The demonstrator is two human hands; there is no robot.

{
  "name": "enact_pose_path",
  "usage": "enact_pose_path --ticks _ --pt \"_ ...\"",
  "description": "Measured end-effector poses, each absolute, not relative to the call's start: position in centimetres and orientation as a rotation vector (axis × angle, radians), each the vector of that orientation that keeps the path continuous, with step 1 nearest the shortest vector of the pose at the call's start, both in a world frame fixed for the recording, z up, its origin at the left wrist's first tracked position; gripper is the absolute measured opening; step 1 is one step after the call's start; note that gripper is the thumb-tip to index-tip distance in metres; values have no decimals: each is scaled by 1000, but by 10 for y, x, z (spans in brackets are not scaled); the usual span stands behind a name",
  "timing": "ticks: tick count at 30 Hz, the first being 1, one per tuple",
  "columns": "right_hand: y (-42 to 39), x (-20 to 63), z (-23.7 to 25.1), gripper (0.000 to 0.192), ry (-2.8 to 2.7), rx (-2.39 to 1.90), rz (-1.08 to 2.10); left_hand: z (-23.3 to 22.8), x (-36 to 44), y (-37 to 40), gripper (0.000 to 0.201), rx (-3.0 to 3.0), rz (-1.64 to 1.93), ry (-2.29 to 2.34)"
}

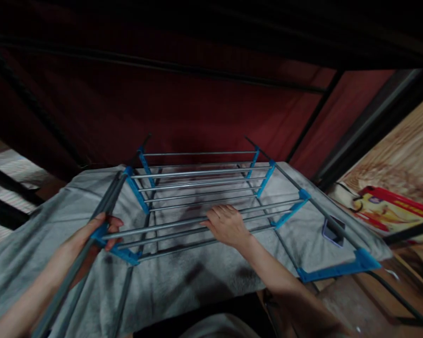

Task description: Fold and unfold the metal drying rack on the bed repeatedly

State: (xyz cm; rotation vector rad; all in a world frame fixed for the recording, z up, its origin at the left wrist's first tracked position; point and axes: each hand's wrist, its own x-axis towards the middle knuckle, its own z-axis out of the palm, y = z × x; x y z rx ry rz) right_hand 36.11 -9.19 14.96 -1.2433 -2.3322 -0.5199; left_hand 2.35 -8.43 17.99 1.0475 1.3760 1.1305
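A rack of grey metal tubes and blue plastic brackets stands on a grey blanket [176, 291]. At the left, my left hand [91, 234] is closed around a blue bracket [125, 253] where it meets the side pole [79, 263]. My right hand [227, 225] wraps over the middle of the near crossbar [172, 226], palm down. That crossbar runs from the held bracket to another blue bracket [291, 211] on the right pole. More crossbars [197, 174] span the farther brackets. Low on the right pole sits a blue bracket [338, 271] with no crossbar seen in it.
A phone [333, 232] lies on the blanket beneath the right pole. Beyond the right edge is a red and yellow box [395, 209]. A dark red panel [197, 112] with black metal bars stands behind the rack. A curved dark tube [400, 298] juts out at lower right.
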Motion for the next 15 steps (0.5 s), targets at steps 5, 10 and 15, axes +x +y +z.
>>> enact_pose_path --ticks 5,10,15 --pt "-90 363 150 41 -2328 -1196 -499 172 26 -79 38 1050 1189 1389" --pt "-89 364 152 40 -2333 -1189 -487 156 17 -68 40 1058 1228 1306" --pt "-89 364 151 40 -2330 -1196 -494 152 15 -66 44 1139 1206 1306"
